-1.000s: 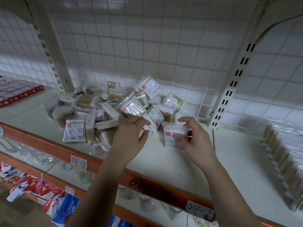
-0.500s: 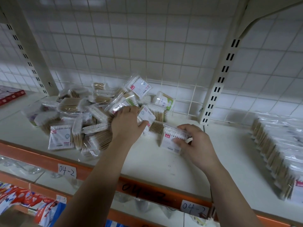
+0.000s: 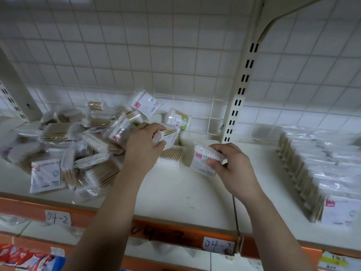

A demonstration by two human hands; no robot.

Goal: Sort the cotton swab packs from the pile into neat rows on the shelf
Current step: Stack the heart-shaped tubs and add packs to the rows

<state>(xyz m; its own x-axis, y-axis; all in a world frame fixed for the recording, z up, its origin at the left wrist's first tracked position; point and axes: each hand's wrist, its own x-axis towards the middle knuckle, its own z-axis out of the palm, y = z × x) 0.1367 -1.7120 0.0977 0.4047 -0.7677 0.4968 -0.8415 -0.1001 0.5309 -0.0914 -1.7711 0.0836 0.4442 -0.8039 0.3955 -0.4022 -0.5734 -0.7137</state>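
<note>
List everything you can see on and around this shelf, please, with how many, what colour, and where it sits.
pile of cotton swab packs: too many to count, clear wrap with white tips and tan sticks, left on the shelf
neat row of packs: one long row, same colours, far right
shelf: one, off-white with an orange front edge
green-labelled tub: one, at the back of the pile
handwritten tags: two white ones reading 04-2, on the orange edge
slotted upright: one, cream, behind the shelf
left hand: closed on a pack at the pile's edge
right hand: holding a pack just above the shelf
</note>
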